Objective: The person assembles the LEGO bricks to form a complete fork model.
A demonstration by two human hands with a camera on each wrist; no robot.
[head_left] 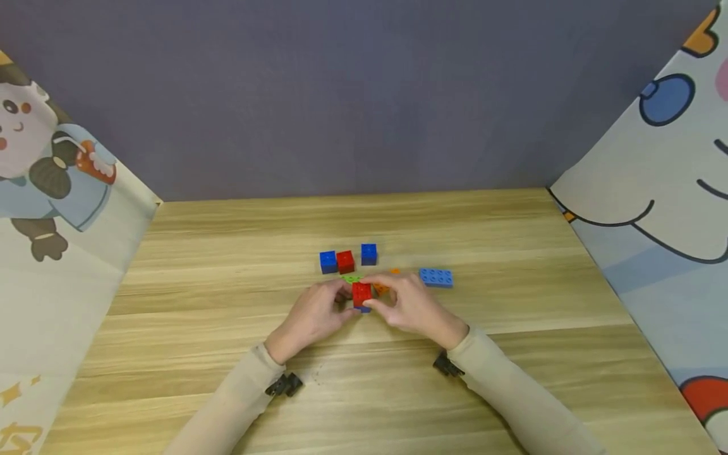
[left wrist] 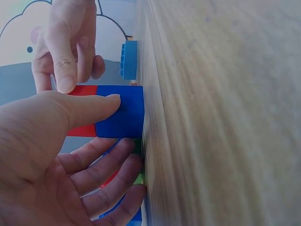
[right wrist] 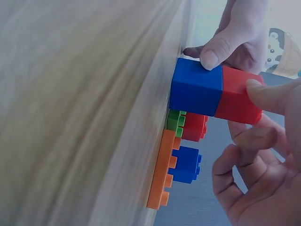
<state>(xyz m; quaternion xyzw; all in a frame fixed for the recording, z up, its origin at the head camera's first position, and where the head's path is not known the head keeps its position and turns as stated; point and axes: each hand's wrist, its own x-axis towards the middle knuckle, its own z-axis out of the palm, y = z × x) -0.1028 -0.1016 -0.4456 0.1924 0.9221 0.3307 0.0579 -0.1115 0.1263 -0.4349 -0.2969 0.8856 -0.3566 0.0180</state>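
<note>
A red block (head_left: 361,293) sits squarely on top of a blue block (right wrist: 196,87), making a two-block stack on the wooden table. My left hand (head_left: 315,313) grips the blue block low down, its thumb flat against the near face in the left wrist view and the fingers curled behind. From the other side, my right hand (head_left: 415,304) pinches the red block near its top between thumb and fingers. Just behind the stack lie a green brick (right wrist: 173,120) and a long orange brick (right wrist: 161,169), both partly hidden by the hands in the head view.
Farther back stand a blue block (head_left: 328,262) and a red block (head_left: 345,261) side by side, with another blue block (head_left: 369,254) a little to their right. A lighter blue studded brick (head_left: 436,277) lies beyond my right hand. A dark panel (head_left: 352,101) rises behind the table.
</note>
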